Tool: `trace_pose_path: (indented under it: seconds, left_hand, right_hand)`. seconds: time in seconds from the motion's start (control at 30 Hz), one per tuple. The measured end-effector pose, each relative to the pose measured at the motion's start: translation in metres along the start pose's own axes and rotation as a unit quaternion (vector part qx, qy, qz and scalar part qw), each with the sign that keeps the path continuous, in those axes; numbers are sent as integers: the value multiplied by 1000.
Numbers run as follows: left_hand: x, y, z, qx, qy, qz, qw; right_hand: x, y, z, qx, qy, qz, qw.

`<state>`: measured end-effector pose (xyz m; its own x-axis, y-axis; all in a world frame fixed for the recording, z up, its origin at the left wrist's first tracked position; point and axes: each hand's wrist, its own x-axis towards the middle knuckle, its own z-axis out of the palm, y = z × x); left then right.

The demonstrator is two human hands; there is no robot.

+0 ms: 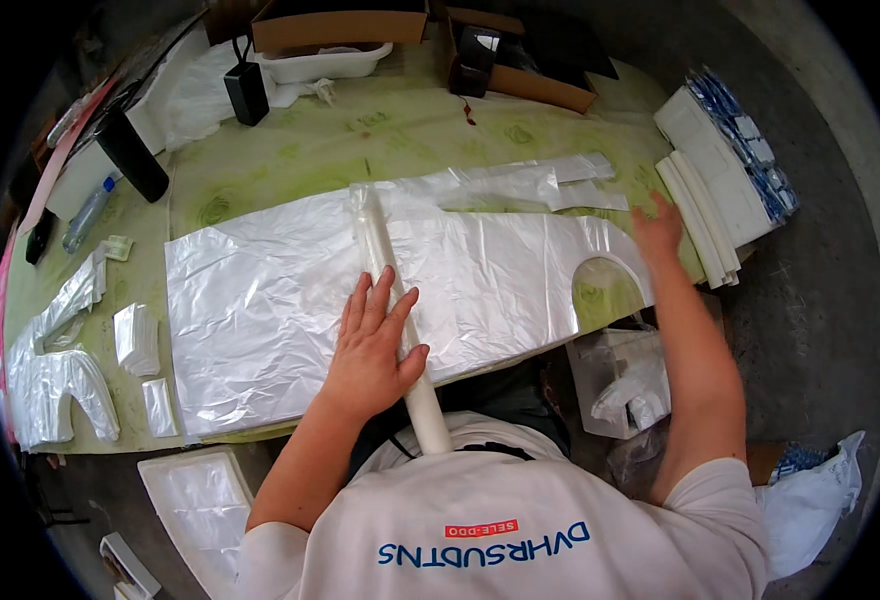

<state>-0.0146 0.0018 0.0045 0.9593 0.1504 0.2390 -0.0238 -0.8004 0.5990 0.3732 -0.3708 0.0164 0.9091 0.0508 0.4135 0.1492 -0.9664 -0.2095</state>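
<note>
Thin, clear-white plastic bags, shaped with handle strips and a rounded cut-out, lie spread across the table. A long white tube rests on them, running from their far edge toward my waist. My left hand lies on this tube with its fingers stretched apart, pressing from above and not wrapped round it. Out to the right, my right hand is raised with fingers spread and nothing visible in them. It is beside the bag handle ends and close to several white rods.
Folded plastic bags and small folded stacks lie at the left. A black cylinder, a bottle and cardboard boxes stand farther back. A white box borders the right edge; a bin sits below.
</note>
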Motion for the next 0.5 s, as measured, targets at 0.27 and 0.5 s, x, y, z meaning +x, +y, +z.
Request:
trace_pose_path:
  seconds: [0.27,0.5]
  left_hand:
    - [-3,-2,-2,17,11,1,1000]
    - [0,-5,0,5,4,9,1000]
  right_hand:
    - [-116,-216,-5,53,-277,-168,945]
    - [-125,-236,24,129,-249,-217,935]
